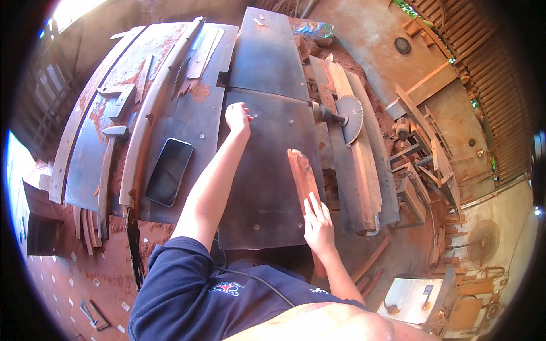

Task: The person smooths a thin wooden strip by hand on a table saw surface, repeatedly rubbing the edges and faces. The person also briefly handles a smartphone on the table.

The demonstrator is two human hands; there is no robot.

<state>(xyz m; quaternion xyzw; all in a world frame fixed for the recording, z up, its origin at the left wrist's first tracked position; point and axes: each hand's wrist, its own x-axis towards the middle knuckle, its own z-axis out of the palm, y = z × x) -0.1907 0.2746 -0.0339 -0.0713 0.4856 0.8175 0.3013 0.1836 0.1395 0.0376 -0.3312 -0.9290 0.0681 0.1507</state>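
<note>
On the dark metal machine table (259,170), my left hand (238,117) is held near the far part of the plate, its fingers curled in. Whatever those fingers might hold is hidden. Close to the table's near right corner, my right hand (318,224) lies along a reddish wooden strip (303,176) with its fingers pressed on it. The strip points away from me, and its near end hangs past the table edge. To the right of the strip, a toothed circular saw blade (350,118) stands upright on a shaft; neither hand touches it.
Left of the plate lie a black phone (169,171), a hammer (111,145), an L-shaped square (118,99) and a long wooden beam (159,108). Beyond the blade runs a pale board (364,176). Scrap wood (421,153) is heaped at the right, with a fan (482,241) farther off.
</note>
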